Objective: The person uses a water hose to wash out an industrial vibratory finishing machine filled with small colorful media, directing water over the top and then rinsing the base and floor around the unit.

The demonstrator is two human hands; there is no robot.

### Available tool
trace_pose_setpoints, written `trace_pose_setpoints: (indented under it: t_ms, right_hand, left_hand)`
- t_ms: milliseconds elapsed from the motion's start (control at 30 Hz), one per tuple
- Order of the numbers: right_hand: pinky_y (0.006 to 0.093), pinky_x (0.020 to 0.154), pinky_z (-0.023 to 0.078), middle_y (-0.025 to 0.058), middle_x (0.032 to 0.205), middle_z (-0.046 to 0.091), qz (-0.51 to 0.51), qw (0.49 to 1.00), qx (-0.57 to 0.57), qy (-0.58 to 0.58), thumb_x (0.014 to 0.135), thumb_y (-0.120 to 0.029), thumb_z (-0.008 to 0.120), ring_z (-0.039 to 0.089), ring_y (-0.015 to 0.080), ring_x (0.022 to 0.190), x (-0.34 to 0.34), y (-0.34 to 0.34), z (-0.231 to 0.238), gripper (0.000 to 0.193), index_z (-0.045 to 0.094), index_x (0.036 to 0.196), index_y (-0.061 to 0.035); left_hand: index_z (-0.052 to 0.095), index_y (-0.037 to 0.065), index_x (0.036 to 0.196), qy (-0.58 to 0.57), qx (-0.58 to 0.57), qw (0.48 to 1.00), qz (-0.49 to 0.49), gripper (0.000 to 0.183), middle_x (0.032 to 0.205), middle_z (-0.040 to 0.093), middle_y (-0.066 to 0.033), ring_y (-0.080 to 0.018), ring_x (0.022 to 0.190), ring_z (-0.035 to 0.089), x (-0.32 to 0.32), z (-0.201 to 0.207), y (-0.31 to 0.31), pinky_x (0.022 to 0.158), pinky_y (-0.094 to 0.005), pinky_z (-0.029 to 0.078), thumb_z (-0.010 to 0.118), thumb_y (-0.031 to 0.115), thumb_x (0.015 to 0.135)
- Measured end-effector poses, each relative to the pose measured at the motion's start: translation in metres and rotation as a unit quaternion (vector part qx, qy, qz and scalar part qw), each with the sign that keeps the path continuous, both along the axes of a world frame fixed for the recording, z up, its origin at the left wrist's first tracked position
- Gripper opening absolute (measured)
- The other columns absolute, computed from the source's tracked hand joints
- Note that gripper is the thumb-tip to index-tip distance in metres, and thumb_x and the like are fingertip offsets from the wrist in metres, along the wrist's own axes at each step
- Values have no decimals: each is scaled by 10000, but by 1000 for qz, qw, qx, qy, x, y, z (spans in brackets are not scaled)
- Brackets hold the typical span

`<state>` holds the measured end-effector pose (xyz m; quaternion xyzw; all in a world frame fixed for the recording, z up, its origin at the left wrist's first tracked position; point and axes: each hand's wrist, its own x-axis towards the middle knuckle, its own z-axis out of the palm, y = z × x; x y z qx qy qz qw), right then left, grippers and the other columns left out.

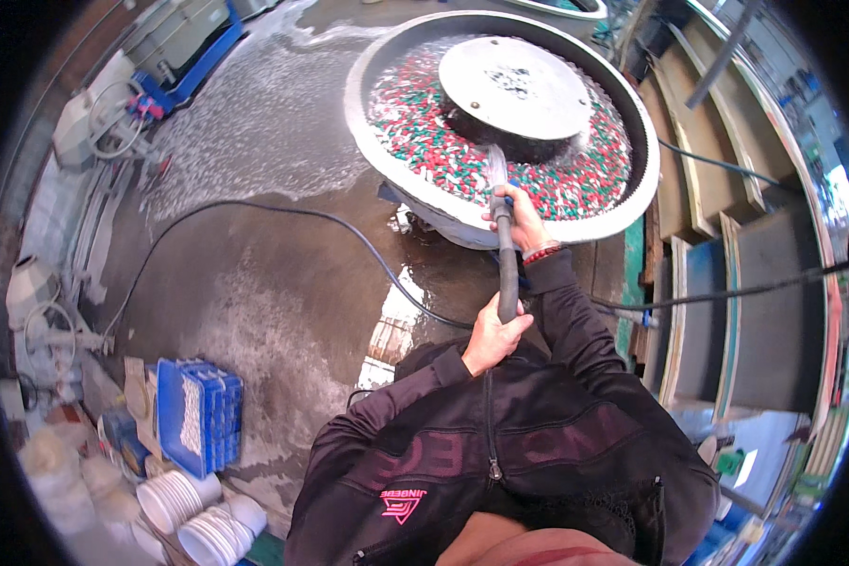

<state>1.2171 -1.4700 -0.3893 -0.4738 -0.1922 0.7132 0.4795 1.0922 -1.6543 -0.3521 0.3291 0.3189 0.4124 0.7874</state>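
Observation:
A dark hose (pixel 508 274) runs up from my body toward a big round tub (pixel 368 141) with a pale rim. My right hand (pixel 524 217) is wrapped round the hose near its nozzle end, at the tub's near rim. Lower down, close to my jacket, my left hand (pixel 495 337) is closed round the same hose. Water (pixel 497 165) sprays from the nozzle into the tub. Inside lie many small red, green and white pieces (pixel 424 151), their exact kind too small to tell. A round white lid-like plate (pixel 514 87) tops the tub's central hub.
Wet floor with foam (pixel 255 123) spreads to the left, crossed by a thin dark hose (pixel 349 226). A blue crate (pixel 203 415) with white pieces and stacked white buckets (pixel 174 500) stand at lower left. Wooden-edged troughs (pixel 726 311) line the right side.

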Motion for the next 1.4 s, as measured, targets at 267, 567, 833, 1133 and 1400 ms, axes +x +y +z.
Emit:
trace_pose_setpoints:
  t_ms: [267,567,833,1133,1400]
  right_hand:
    - [325,428,448,98,781,486,-154,988,-4,-5,711,-234,604,579,270,612,86,-55,7,379,431,998,-58]
    - [317,448,459,109,872,498,-165,985,40,26,734,-207,578,597,310,682,128,-54,18,428,412,1092,-43]
    - [338,442,448,113,851,499,-85,996,-6,33,686,-210,612,591,347,707,103,-17,0,405,434,1016,-56]
    - [315,448,445,107,821,532,72,997,0,-1,699,-236,608,594,294,662,-9,26,2,340,469,951,-53]
    - [298,440,452,112,801,530,82,996,40,-13,710,-254,615,593,286,638,-66,23,15,364,456,982,-71]
  left_hand:
    - [419,88,867,34,93,989,-113,199,546,411,37,-50,368,356,35,-10,-7,332,-210,261,601,48,797]
    - [488,57,860,127,142,973,-129,184,720,489,0,-79,683,458,65,-4,-8,633,-251,405,624,110,747]
    - [446,87,854,111,151,982,-6,182,597,410,50,-35,471,377,70,-1,8,422,-196,309,597,185,830]
    - [455,74,946,73,31,988,131,262,542,370,51,-36,416,336,13,6,10,367,-211,269,545,308,872]
    - [482,61,820,169,144,961,165,235,731,484,6,-90,692,451,-48,-11,5,641,-262,401,673,168,733]
